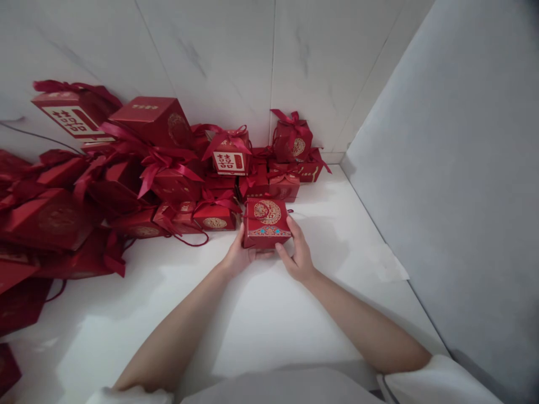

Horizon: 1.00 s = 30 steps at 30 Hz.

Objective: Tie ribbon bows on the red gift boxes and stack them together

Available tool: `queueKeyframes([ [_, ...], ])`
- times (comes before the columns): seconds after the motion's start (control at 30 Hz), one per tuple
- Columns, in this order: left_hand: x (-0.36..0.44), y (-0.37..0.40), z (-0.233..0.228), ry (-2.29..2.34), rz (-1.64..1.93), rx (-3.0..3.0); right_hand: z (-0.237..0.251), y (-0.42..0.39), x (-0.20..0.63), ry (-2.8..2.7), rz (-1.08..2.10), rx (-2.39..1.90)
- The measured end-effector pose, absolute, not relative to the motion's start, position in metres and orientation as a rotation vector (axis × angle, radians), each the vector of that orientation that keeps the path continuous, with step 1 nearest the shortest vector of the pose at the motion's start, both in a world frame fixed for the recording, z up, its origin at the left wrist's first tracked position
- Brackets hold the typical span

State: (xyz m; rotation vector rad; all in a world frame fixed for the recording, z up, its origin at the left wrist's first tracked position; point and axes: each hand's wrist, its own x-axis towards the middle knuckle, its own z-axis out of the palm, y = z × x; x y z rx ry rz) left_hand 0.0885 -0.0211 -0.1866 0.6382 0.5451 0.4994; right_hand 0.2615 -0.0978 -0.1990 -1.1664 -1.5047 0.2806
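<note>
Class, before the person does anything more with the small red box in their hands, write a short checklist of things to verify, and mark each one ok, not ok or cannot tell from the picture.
1. Small red gift box held by both hands: ok, left hand at its left side, right hand at its right.
2. Box top shut: cannot tell from this angle.
3. Ribbon tied on this box: not ok, no bow shows, unlike the pile of ribboned boxes behind it.
4. Bare white surface in front of the box: ok.
5. Box apart from the pile: cannot tell, its back edge sits very close.
</note>
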Motion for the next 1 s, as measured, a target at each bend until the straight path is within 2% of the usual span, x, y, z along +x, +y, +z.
queueKeyframes([
  [0.23,0.086,-0.019,-0.190,0.550,0.551,0.640,-0.194,-0.103,0.265,-1.606,0.219,-1.014],
  [0.47,0.078,-0.015,-0.192,0.503,0.572,0.576,-0.208,-0.104,0.262,-1.588,0.171,-1.074],
  [0.77,0.086,-0.017,-0.195,0.706,0.687,0.726,-0.198,-0.105,0.262,-1.477,0.197,-1.020],
  [1.0,0.083,-0.024,-0.190,0.369,0.505,0.802,-0.187,-0.102,0.262,-1.495,0.030,-1.159],
])
